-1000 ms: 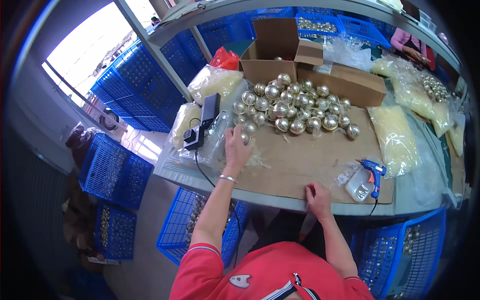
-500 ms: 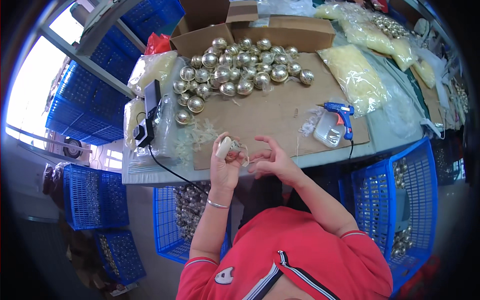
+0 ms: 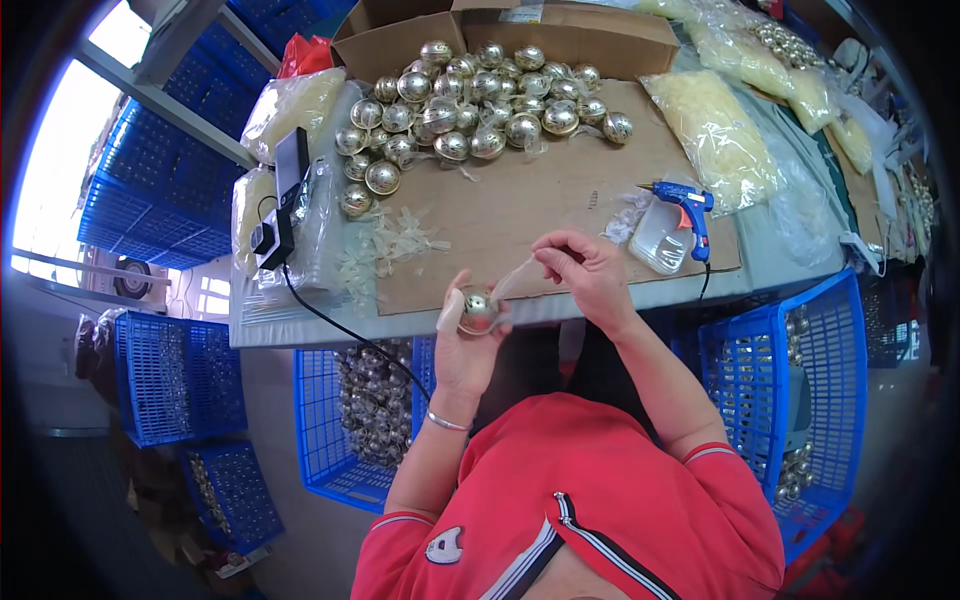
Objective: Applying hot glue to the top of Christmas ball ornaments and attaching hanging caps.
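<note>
My left hand (image 3: 462,355) is wrapped round a shiny pale-gold ball ornament (image 3: 478,313) just off the table's near edge. A white cover (image 3: 451,311) sits on one of its digits. Up and to the right, my right hand (image 3: 592,282) pinches one end of a sheer whitish ribbon (image 3: 514,279), which stretches down to the top of the ball. Whether the ribbon is fixed to the ball I cannot tell. A loose pile of similar ribbon pieces (image 3: 402,240) lies on the cardboard beyond my left hand.
Many gold balls (image 3: 487,115) cover the back of the cardboard sheet (image 3: 540,210), before an open carton (image 3: 570,40). At right are a blue glue gun (image 3: 688,205), a clear plastic tray (image 3: 657,240) and a yellowish bag (image 3: 715,140). A black cable (image 3: 330,325) hangs over the edge; blue baskets (image 3: 320,425) stand below.
My right hand has risen to the right and closed from spread fingers into a pinch, drawing the ribbon out from the ball. The ball now shows more plainly in my left hand.
</note>
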The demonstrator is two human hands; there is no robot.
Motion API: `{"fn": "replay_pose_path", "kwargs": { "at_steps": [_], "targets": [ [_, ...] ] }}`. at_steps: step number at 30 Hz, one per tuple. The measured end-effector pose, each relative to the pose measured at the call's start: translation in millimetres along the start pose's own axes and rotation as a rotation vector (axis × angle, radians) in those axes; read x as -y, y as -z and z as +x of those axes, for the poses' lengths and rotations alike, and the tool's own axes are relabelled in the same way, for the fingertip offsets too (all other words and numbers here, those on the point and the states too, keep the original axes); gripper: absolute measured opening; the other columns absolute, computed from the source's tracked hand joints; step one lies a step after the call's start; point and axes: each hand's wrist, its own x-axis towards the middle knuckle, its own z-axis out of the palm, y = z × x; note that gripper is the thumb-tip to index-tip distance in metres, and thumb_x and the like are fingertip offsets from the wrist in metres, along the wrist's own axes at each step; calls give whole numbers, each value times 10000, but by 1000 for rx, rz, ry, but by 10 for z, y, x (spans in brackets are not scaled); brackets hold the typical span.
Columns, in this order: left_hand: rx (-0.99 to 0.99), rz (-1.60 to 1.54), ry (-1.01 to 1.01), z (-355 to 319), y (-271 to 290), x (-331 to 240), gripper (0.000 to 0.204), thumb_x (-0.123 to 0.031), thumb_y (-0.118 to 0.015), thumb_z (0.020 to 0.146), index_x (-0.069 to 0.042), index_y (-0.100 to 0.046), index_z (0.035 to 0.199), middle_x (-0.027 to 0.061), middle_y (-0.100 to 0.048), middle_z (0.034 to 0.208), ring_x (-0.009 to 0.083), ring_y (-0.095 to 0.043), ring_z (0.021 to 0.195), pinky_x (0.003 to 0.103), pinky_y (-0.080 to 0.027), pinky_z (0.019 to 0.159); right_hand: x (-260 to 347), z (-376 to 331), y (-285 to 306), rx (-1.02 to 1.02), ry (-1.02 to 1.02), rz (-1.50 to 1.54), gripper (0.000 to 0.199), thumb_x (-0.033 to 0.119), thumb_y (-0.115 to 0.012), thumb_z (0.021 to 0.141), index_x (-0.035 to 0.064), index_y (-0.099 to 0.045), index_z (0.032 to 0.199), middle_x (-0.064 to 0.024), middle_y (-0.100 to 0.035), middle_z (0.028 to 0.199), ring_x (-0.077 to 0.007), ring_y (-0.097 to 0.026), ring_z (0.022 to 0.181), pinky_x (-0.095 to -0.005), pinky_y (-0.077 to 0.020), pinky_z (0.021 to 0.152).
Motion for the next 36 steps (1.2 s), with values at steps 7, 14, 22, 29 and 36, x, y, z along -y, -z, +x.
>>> {"fn": "replay_pose_path", "kwargs": {
  "at_steps": [7,14,22,29,36],
  "targets": [
    [107,-102,428,-174,129,237,359,-354,-328,996,-128,-503,1213,269,-536,1167,374,-623,877,270,-541,556,104,149,10,217,152,-176,73,-3,-598,853,-12,-645,907,-18,-584,822,-67,-542,673,-204,-454,589],
    [162,-162,303,-208,157,370,301,-128,-548,888,-96,-509,1184,211,-541,1189,388,-548,1085,440,-480,924,225,108,69,277,55,-144,60,-11,-587,853,-14,-637,887,-24,-593,814,-76,-579,710,-207,-477,627],
    [161,147,360,-231,115,367,371,-79,-581,858,-85,-412,1189,123,-522,1153,274,-549,1058,408,-465,902,221,-76,139,271,31,-249,93,-28,-626,797,-8,-622,887,-27,-604,796,-91,-602,762,-220,-484,675],
    [91,236,241,-214,145,354,237,-145,-495,932,-113,-446,1161,127,-527,1190,322,-555,1086,441,-504,851,47,-183,179,237,39,-202,78,-38,-614,801,-11,-615,874,-35,-583,865,-100,-594,785,-219,-480,703],
    [232,637,-39,-232,206,442,337,-93,-479,930,-80,-420,1261,99,-499,1174,214,-565,1026,404,-536,833,138,-275,124,228,25,-101,78,-61,-589,816,-21,-612,878,-51,-581,879,-109,-598,783,-222,-485,706]
  ]
}}
